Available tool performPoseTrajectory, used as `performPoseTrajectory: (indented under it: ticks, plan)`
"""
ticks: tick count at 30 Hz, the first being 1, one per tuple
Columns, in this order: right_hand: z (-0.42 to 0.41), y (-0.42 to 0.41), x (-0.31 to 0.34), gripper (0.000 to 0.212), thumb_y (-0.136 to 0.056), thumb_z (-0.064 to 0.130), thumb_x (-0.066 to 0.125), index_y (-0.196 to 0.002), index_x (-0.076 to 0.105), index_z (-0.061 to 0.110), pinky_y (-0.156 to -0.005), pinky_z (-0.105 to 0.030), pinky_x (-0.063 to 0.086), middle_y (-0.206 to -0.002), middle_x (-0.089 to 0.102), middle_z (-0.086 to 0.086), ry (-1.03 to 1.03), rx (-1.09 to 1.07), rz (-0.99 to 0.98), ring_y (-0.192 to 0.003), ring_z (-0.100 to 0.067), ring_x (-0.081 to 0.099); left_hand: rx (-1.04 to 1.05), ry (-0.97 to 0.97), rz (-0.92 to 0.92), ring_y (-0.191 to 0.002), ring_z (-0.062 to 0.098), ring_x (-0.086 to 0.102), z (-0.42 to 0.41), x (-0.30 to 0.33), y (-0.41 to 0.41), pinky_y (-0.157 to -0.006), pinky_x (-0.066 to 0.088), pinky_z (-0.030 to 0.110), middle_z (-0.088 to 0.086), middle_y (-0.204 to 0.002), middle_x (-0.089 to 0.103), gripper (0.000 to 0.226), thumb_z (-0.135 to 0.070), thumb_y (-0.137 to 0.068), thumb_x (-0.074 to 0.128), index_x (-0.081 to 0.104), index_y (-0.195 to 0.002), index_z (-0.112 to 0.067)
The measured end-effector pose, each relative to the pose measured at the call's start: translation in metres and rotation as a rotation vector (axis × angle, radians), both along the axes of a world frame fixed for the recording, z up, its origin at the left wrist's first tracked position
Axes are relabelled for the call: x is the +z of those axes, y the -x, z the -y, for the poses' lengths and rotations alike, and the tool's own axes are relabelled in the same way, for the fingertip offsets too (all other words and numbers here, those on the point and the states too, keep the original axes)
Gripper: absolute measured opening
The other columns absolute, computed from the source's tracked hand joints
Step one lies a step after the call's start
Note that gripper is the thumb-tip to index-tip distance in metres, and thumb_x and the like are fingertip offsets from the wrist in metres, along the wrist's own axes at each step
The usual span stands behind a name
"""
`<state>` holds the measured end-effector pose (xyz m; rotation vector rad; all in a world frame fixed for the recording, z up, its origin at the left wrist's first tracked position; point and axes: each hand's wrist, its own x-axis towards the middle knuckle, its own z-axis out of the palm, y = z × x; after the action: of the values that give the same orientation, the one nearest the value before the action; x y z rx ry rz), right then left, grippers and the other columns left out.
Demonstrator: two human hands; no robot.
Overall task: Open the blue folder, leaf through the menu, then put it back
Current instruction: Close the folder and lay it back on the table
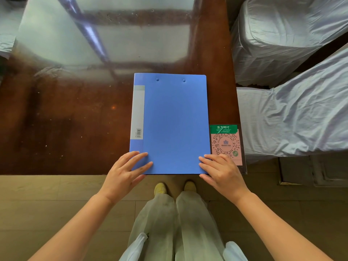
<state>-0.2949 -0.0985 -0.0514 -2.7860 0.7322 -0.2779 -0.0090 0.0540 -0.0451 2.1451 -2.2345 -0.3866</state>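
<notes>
While the closed blue plastic folder (170, 125) lies flat at the near edge of the glossy brown wooden table (66, 119), I see my left hand (125, 173) resting spread fingers on its near left corner. My right hand (222, 172) lies open-fingered on the near right corner, beside a pink QR-code card (227, 143).

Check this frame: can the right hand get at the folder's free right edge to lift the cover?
Probably yes. The right hand already rests on the blue folder at its near right corner, nothing lies on the cover, and the QR card only sits beside that edge.
</notes>
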Motion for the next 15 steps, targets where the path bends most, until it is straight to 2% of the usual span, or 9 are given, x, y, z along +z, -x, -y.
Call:
performPoseTrajectory:
  ticks: [8,11,14,15]
  plan:
    - [0.001,0.0002,-0.0002,0.034,-0.069,0.025,0.08,-0.098,0.072,0.009,-0.086,-0.038,0.05,-0.105,0.073,-0.007,0.0,-0.005,-0.005,-0.101,-0.023,0.067,-0.031,0.025,0.015,-0.11,0.033,0.06,-0.0007,-0.0012,-0.0006,-0.097,0.045,0.045,0.01,-0.124,0.064,0.049,-0.041,-0.098,0.023,0.063,-0.118,-0.021]
    - [0.002,0.0008,-0.0002,0.037,-0.068,0.025,0.08,-0.099,0.071,0.008,-0.086,-0.038,0.051,-0.106,0.073,-0.007,-0.003,0.006,-0.006,-0.101,-0.024,0.067,-0.041,0.041,0.018,-0.11,0.033,0.06,-0.0003,-0.0011,-0.0011,-0.096,0.045,0.045,0.01,-0.124,0.064,0.042,-0.042,-0.089,0.042,0.064,-0.117,-0.021]
    - [0.0043,0.0016,-0.0006,0.04,-0.068,0.026,0.081,-0.102,0.07,0.008,-0.086,-0.039,0.051,-0.107,0.072,-0.008,0.006,0.037,-0.021,-0.101,-0.025,0.066,-0.041,0.065,0.019,-0.107,0.033,0.062,0.0008,-0.0032,-0.0013,-0.094,0.047,0.046,0.011,-0.122,0.065,0.04,-0.033,-0.078,0.069,0.066,-0.115,-0.02]
    - [0.005,0.0018,-0.0009,0.04,-0.067,0.026,0.081,-0.102,0.07,0.008,-0.085,-0.039,0.051,-0.107,0.072,-0.009,0.015,0.046,-0.024,-0.101,-0.025,0.066,-0.04,0.067,0.017,-0.106,0.033,0.062,0.0008,-0.0036,-0.0014,-0.093,0.048,0.046,0.011,-0.121,0.065,0.041,-0.03,-0.076,0.072,0.066,-0.115,-0.02]
